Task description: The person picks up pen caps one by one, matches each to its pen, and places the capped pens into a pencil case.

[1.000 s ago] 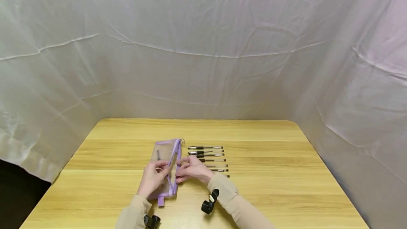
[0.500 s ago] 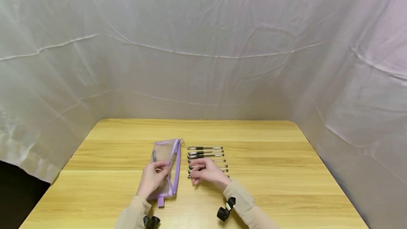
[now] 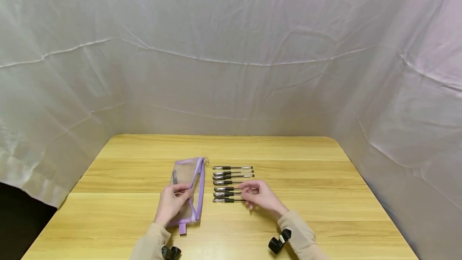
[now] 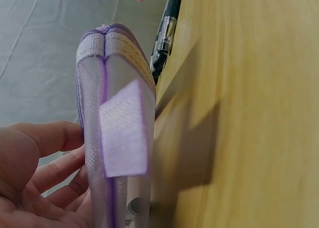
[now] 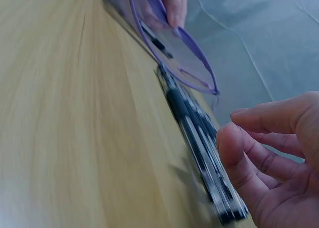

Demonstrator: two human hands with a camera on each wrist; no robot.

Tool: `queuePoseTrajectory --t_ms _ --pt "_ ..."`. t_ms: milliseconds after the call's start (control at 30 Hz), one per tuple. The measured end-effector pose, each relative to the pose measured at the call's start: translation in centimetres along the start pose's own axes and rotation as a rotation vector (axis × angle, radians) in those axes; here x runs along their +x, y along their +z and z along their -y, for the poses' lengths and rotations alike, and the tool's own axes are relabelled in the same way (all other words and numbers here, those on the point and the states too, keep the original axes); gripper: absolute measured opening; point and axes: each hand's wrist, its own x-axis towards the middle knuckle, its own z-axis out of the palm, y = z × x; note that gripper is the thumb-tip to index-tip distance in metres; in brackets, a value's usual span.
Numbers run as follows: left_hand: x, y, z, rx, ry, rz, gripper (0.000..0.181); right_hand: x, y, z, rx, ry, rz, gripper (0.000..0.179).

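A mesh zip pouch (image 3: 201, 200) with purple trim lies left of the middle of the table, its zipper side spread apart. The left hand (image 3: 172, 204) pinches the near lip of that opening between thumb and fingers. Through the mesh a dark pen (image 5: 158, 42) shows inside, partly covered by the hand. To the right of the pouch, several clear gel pens (image 3: 224, 200) with black grips lie in a parallel row, caps towards the pouch. Over the right ends of the nearest pens hovers the right hand (image 3: 262, 196), fingers loosely bent, nothing visible between thumb and fingertips.
The wooden table (image 3: 317, 196) extends to both sides and beyond the pens. Grey-white fabric (image 3: 231, 91) hangs behind and beside it. A purple tab (image 4: 124, 133) sticks out from the pouch's near end, and a small ring (image 3: 206, 160) hangs at its far corner.
The right hand has left the pouch's opening and moved right across the pens to their far ends. The left hand stays on the pouch; the pen inside has shifted slightly.
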Motion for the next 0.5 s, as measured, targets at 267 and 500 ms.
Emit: queuePoseTrajectory --t_ms 267,500 --pt "0.0 0.2 0.4 -0.032 -0.019 -0.001 0.019 -1.1 -1.8 -0.5 -0.114 0.004 -0.1 0.035" --pt "-0.2 0.1 0.2 -0.065 -0.038 0.002 0.02 -1.4 -2.7 -0.9 -0.356 -0.073 -0.175 0.026"
